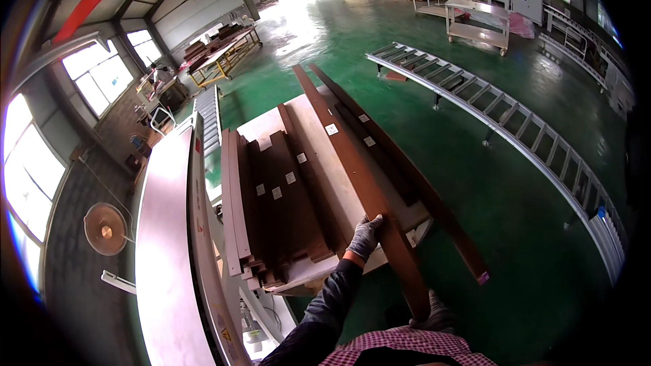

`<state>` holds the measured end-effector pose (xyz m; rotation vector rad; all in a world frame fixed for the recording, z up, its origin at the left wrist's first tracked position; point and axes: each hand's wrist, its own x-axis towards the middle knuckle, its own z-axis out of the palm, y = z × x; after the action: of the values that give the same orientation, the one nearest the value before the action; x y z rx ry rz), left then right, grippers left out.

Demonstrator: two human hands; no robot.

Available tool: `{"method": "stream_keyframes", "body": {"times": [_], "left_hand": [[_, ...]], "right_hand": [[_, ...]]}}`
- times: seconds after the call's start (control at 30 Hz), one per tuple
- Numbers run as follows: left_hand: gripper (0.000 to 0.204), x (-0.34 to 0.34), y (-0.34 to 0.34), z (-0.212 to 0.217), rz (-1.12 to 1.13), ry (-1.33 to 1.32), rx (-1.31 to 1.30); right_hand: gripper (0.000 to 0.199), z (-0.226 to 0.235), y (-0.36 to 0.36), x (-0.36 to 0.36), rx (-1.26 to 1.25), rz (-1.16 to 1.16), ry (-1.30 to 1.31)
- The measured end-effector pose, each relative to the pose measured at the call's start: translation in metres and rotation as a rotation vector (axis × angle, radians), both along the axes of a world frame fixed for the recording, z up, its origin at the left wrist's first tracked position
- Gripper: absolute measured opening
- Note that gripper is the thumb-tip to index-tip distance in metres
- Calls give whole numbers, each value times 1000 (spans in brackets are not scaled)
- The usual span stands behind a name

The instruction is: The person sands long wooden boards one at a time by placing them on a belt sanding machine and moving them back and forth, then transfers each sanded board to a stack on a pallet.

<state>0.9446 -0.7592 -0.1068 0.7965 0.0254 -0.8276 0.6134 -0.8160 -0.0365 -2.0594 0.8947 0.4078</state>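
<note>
I hold a long brown wooden board (352, 163) that slants from near my body up and away over a stack of panels. My left hand (366, 236), in a grey glove with an orange cuff, grips the board's left edge partway along. My right hand (434, 315), also gloved, holds the board's near end close to my chest. A second long dark board (434, 207) lies beside it on the right, its near end sticking out past the stack. Under the boards sits a pile of brown and pale panels (285, 196) with small white labels.
A long machine with a pale curved cover (166, 244) runs along my left. A roller conveyor (502, 115) crosses the green floor (488, 230) on the right. Trolleys with panels (220, 47) and a shelf cart (478, 24) stand farther off. A person (157, 76) works near the windows.
</note>
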Motion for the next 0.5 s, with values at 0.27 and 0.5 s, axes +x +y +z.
{"method": "stream_keyframes", "body": {"times": [0.27,0.5], "left_hand": [[34,49,-9,21,-89,-191,418],[46,100,-9,9,-184,-420,656]], "right_hand": [[98,18,-13,46,51,-55,-80],[90,8,-22,112,-119,-24,-331]]}}
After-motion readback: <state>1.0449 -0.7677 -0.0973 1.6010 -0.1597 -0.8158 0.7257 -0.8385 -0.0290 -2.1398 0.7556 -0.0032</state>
